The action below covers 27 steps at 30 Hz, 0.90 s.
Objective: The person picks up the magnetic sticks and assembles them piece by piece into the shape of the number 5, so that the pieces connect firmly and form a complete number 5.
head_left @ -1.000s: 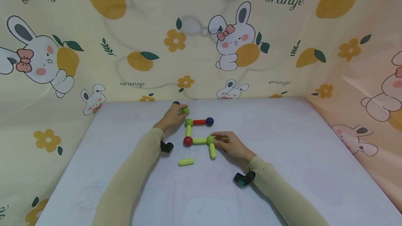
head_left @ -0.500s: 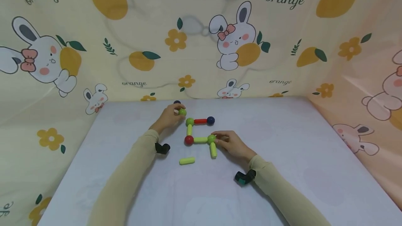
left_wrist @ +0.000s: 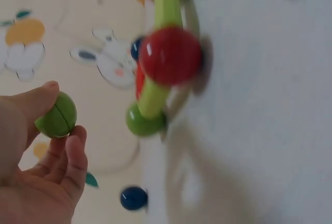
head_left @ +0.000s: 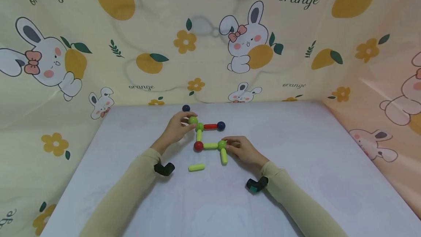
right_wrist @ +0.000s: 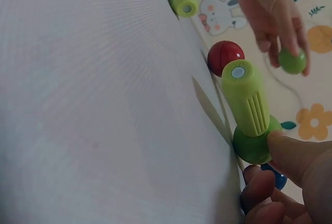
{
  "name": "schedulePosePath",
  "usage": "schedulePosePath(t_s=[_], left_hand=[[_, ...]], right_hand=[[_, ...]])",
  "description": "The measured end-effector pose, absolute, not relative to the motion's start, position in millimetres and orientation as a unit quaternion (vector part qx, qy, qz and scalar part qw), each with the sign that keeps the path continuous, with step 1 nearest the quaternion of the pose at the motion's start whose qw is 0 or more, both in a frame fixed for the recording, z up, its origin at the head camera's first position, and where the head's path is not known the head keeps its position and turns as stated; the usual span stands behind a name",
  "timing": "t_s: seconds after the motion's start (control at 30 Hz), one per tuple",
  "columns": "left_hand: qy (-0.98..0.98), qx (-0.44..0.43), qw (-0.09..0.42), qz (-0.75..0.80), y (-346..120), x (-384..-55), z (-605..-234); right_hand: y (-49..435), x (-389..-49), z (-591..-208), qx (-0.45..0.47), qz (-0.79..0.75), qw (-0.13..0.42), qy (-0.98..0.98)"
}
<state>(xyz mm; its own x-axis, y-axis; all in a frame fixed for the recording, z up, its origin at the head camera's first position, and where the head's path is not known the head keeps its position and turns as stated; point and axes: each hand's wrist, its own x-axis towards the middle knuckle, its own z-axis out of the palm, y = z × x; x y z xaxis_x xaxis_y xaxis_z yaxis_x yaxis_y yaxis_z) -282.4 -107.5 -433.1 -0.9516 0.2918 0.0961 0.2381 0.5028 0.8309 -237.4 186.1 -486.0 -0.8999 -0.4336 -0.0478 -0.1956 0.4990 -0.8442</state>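
My left hand (head_left: 173, 128) pinches a green ball (left_wrist: 61, 116) between thumb and fingertips, raised off the table near the far left of a joined frame of magnetic sticks and balls. In that frame, a green corner ball (head_left: 199, 127) carries a red stick (head_left: 210, 126) ending in a dark blue ball (head_left: 221, 126). A green stick (head_left: 198, 135) runs from it to a red ball (head_left: 198, 146), and another green stick (head_left: 211, 146) leads right. There my right hand (head_left: 245, 151) pinches the second green corner ball (right_wrist: 253, 145), from which a ridged green stick (right_wrist: 246, 99) points nearer.
A loose green stick (head_left: 196, 168) lies on the white table (head_left: 210, 207) in front of the frame. Beyond my left hand, a separate dark blue ball (head_left: 186, 108) sits near the back edge. A printed curtain (head_left: 184, 6) rises behind.
My left hand has drawn back slightly nearer with its green ball, uncovering more of the far dark blue ball. My right hand keeps its grip on the corner ball.
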Motion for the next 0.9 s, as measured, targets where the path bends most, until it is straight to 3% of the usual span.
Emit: schedulePosePath(t_s=[0.13, 0.43, 0.7, 0.9], left_hand=[[0.863, 0.189, 0.025, 0.468, -101.5, -258.5, -429.0], [0.828, 0.203, 0.09, 0.515, -84.4, -219.4, -426.1], [0.851, 0.282, 0.067, 0.439, -64.0, -195.0, -438.4], [0.857, 0.296, 0.08, 0.414, -49.9, -184.7, -445.6]], right_hand=[[185.6, -234.4, -488.4, -0.193, -0.465, 0.133, 0.854], [186.8, -235.8, -483.5, -0.184, -0.471, 0.134, 0.852], [187.0, -235.8, -483.6, -0.181, -0.478, 0.137, 0.849], [187.0, -237.0, -483.2, -0.191, -0.473, 0.128, 0.85]])
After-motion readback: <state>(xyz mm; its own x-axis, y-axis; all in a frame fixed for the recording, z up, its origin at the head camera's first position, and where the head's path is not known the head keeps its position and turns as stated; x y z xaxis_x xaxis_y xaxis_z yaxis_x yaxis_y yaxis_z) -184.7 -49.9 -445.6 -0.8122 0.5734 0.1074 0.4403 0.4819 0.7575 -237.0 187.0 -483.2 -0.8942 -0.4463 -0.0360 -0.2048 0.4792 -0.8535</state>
